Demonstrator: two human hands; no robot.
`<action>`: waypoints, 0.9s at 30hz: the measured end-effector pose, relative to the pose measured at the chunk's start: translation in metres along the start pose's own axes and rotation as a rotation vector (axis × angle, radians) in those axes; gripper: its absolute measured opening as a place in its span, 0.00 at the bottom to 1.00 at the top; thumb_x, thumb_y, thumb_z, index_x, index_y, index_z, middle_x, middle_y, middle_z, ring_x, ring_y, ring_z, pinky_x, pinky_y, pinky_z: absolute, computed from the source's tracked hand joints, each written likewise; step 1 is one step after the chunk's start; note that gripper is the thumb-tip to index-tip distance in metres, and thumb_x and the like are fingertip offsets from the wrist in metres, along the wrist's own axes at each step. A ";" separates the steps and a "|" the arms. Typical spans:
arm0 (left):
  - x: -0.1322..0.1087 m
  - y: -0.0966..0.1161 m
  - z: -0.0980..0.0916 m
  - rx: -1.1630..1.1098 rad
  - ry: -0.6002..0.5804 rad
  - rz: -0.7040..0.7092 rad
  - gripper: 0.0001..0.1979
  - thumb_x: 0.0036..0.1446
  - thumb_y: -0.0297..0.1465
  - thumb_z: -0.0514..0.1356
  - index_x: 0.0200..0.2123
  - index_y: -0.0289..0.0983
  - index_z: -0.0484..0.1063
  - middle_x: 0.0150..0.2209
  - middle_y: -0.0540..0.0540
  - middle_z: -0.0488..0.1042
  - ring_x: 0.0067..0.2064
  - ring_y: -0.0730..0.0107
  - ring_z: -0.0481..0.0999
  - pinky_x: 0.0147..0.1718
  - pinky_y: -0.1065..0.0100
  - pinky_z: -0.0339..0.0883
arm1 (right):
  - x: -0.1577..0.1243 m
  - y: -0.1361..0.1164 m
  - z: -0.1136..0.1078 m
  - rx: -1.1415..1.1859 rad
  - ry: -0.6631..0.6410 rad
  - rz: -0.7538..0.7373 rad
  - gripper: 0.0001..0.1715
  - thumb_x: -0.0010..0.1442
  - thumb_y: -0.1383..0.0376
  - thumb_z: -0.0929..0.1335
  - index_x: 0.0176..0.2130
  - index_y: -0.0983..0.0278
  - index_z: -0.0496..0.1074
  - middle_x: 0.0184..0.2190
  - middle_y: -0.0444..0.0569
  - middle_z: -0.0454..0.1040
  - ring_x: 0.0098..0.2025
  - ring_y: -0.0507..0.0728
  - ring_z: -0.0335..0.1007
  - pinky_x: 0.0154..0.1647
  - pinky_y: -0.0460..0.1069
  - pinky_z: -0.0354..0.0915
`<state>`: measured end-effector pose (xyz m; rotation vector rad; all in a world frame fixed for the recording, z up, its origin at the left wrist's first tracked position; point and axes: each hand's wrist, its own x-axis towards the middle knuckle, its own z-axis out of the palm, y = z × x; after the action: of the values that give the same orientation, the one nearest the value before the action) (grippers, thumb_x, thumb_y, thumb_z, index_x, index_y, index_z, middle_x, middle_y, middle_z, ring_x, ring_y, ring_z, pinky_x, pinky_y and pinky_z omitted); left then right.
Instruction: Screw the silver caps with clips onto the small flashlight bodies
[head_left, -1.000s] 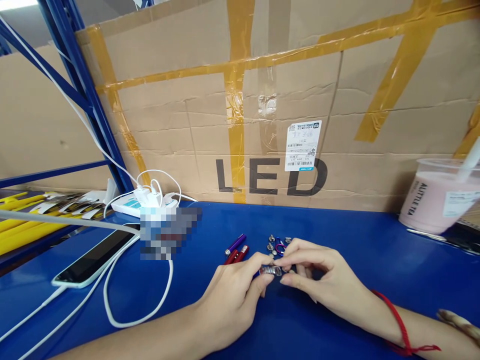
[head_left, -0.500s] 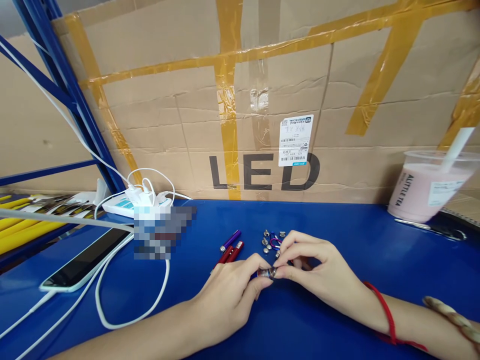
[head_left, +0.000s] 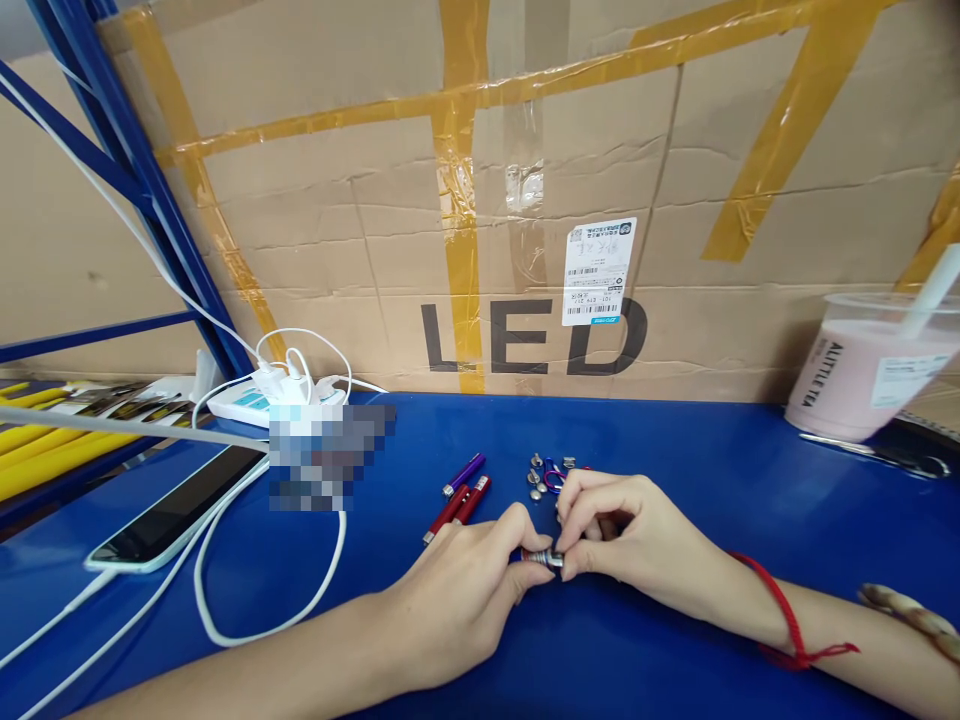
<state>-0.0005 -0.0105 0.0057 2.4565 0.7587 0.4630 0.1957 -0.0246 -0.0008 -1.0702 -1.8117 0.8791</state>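
Note:
My left hand [head_left: 459,592] is closed, with thumb and forefinger pinching a small blue tube with a silver, ringed end [head_left: 543,558]. Most of the tube is hidden by those fingers. My right hand [head_left: 646,535] pinches the silver tip of the same tube, its other fingers curled. Just beyond the hands lie a purple metal tube [head_left: 465,475] and two red tubes [head_left: 472,500], [head_left: 447,514], one carrying a white label. Several small silver caps [head_left: 535,478] lie near my right fingers, beside coloured carabiner clips [head_left: 553,476] partly covered by that hand.
To the left are a phone [head_left: 176,510], looping white cables [head_left: 201,580] and a power strip [head_left: 238,404]. A plastic cup of pink drink [head_left: 851,375] stands at right, scissors [head_left: 892,450] before it. Behind rises a large cardboard box [head_left: 360,250].
The view has shifted slightly. Both hands remain together at the tube, and my right fingertips now sit a little farther out on its silver tip, showing more of the metal.

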 end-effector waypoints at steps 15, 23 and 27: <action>0.000 -0.004 0.005 0.015 0.155 0.080 0.06 0.60 0.27 0.52 0.30 0.39 0.58 0.30 0.53 0.72 0.30 0.73 0.71 0.27 0.75 0.58 | -0.002 0.003 0.001 -0.016 -0.026 0.043 0.12 0.45 0.57 0.74 0.23 0.64 0.76 0.24 0.44 0.65 0.23 0.47 0.56 0.22 0.45 0.53; 0.000 -0.002 0.005 -0.009 0.161 0.038 0.06 0.61 0.29 0.52 0.41 0.41 0.66 0.38 0.52 0.76 0.37 0.72 0.75 0.31 0.75 0.63 | -0.001 0.003 0.002 -0.007 -0.001 0.024 0.16 0.46 0.54 0.73 0.22 0.65 0.75 0.24 0.44 0.64 0.22 0.46 0.53 0.20 0.44 0.50; 0.000 0.000 0.005 -0.012 0.210 0.033 0.07 0.61 0.29 0.52 0.42 0.42 0.67 0.37 0.53 0.76 0.34 0.73 0.76 0.31 0.75 0.63 | 0.000 0.002 0.002 -0.007 0.036 -0.008 0.17 0.47 0.53 0.73 0.22 0.65 0.74 0.23 0.44 0.63 0.21 0.47 0.52 0.20 0.45 0.50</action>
<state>0.0018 -0.0124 0.0021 2.4373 0.7972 0.7454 0.1948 -0.0240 -0.0032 -1.0762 -1.7887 0.8445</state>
